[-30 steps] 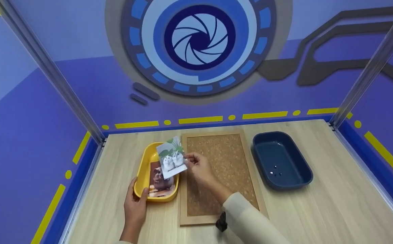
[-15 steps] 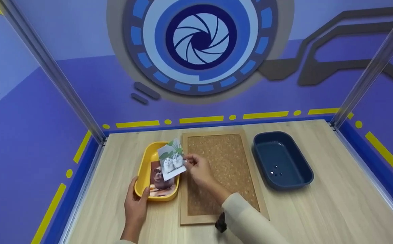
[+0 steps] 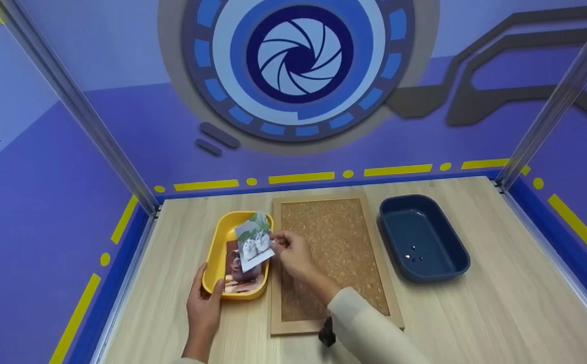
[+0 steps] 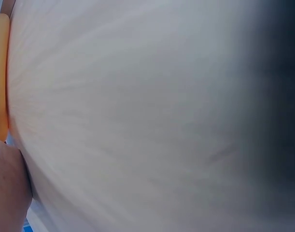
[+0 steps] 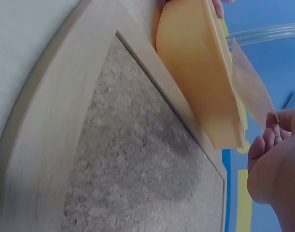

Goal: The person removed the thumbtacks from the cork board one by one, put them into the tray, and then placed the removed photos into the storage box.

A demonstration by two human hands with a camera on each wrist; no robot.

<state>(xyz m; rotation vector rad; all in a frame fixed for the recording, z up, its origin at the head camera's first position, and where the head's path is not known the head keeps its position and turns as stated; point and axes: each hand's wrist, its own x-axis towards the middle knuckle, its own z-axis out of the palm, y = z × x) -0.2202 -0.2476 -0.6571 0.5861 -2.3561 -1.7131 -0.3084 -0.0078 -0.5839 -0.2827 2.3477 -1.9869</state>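
My right hand (image 3: 294, 257) pinches the right edge of a photo (image 3: 255, 246) of two white hamsters among green leaves. The photo tilts over a yellow tray (image 3: 216, 247), and in the right wrist view the photo (image 5: 249, 84) stands slanted above the tray's rim. Inside the tray lies another photo (image 3: 244, 277), showing a brown animal and partly covered by the first. At the tray's near left corner my left hand (image 3: 204, 314) grips the wall, thumb over the rim and fingers along the outside. The left wrist view catches only a sliver of that hand (image 4: 8, 186).
Right beside the yellow tray lies a wood-framed corkboard (image 3: 331, 237), under my right forearm. Farther right stands a navy tray (image 3: 427, 227) holding several small shiny pieces (image 3: 408, 257). Printed walls (image 3: 121, 136) close off the back and sides of the wooden table (image 3: 510, 283).
My right hand has lowered the hamster photo slightly toward the yellow tray and a little to the left. The left hand keeps its grip on the tray.
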